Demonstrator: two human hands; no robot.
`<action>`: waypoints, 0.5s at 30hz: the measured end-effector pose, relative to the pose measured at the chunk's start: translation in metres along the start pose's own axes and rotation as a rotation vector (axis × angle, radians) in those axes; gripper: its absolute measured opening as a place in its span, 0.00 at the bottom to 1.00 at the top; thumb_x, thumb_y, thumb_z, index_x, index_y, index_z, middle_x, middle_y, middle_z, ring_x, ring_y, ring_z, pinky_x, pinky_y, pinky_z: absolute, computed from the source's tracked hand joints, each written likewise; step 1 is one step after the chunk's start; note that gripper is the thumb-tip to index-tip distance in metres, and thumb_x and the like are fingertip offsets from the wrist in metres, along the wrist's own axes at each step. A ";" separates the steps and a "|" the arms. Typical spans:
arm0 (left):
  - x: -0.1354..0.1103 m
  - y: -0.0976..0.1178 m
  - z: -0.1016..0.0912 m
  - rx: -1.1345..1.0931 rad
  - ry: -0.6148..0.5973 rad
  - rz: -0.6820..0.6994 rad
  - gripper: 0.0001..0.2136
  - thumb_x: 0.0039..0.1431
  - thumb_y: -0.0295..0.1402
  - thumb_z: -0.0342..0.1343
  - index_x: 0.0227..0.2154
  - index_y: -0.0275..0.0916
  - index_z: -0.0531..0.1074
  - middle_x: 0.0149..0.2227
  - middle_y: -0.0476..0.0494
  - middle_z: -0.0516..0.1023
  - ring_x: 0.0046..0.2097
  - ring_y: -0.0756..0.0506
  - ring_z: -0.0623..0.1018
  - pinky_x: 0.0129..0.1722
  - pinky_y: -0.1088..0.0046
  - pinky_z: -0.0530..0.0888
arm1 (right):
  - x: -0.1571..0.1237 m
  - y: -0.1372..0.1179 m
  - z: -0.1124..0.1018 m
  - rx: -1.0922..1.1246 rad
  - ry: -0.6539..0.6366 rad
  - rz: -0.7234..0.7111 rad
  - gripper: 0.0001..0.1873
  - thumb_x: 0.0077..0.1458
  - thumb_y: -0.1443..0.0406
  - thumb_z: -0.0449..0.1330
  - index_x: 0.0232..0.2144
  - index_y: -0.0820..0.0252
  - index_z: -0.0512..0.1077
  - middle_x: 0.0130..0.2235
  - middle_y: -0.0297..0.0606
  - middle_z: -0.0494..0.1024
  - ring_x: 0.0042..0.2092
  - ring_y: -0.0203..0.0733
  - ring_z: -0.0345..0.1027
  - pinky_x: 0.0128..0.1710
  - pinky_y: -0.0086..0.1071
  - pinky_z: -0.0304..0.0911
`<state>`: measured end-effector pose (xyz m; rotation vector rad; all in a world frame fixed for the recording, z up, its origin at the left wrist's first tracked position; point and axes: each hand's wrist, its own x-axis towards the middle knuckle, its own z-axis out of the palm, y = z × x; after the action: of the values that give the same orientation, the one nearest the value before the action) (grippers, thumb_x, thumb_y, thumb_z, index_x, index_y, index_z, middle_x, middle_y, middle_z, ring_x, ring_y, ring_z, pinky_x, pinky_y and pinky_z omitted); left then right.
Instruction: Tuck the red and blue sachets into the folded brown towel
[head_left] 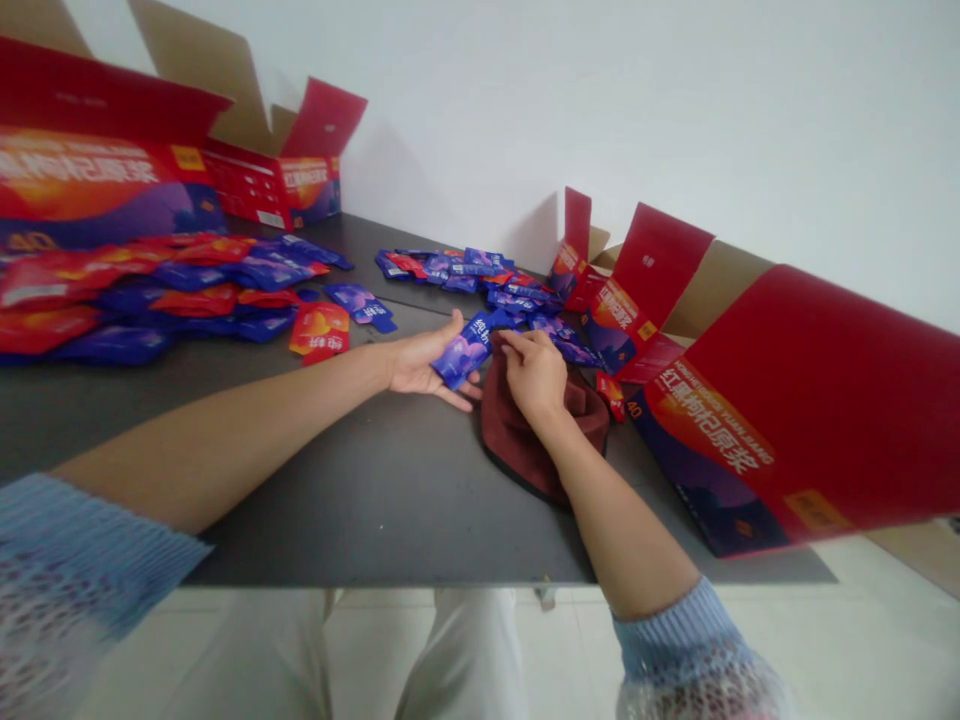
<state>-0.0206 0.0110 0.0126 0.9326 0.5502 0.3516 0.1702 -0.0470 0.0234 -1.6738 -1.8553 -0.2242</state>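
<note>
Blue sachet (463,352) lies across the wide-spread left hand (414,362); the curled right hand (536,375) grips brown cloth (514,440).

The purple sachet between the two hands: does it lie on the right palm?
No, the purple sachet lies on the left hand, while the right hand touches the brown cloth.

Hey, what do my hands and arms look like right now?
Your left hand and right hand are bare, with no gloves or watch visible. The forearms are uncovered too, below knit sleeves with blue ribbed cuffs and mottled, pale fabric above.
</note>
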 end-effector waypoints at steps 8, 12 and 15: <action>0.002 0.000 -0.003 0.011 0.035 0.052 0.41 0.49 0.72 0.34 0.31 0.36 0.73 0.27 0.41 0.77 0.30 0.44 0.76 0.36 0.65 0.77 | -0.016 -0.032 0.008 0.132 -0.233 -0.465 0.18 0.64 0.67 0.53 0.51 0.50 0.77 0.45 0.39 0.75 0.45 0.40 0.69 0.42 0.32 0.64; 0.004 0.000 -0.006 0.005 0.084 0.031 0.39 0.48 0.72 0.35 0.28 0.38 0.71 0.23 0.44 0.74 0.26 0.45 0.74 0.30 0.68 0.75 | -0.017 -0.034 0.004 0.084 -0.309 -0.499 0.17 0.63 0.67 0.54 0.49 0.47 0.78 0.43 0.37 0.75 0.42 0.39 0.69 0.39 0.31 0.62; 0.006 -0.001 -0.009 0.008 0.102 0.005 0.37 0.52 0.70 0.34 0.29 0.39 0.71 0.23 0.45 0.74 0.25 0.46 0.73 0.29 0.69 0.74 | -0.017 -0.035 0.002 0.035 -0.327 -0.505 0.17 0.64 0.66 0.54 0.48 0.45 0.79 0.42 0.36 0.75 0.42 0.40 0.68 0.37 0.31 0.61</action>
<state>-0.0209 0.0195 0.0063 0.9273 0.6431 0.4029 0.1363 -0.0668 0.0226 -1.2446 -2.4968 -0.1252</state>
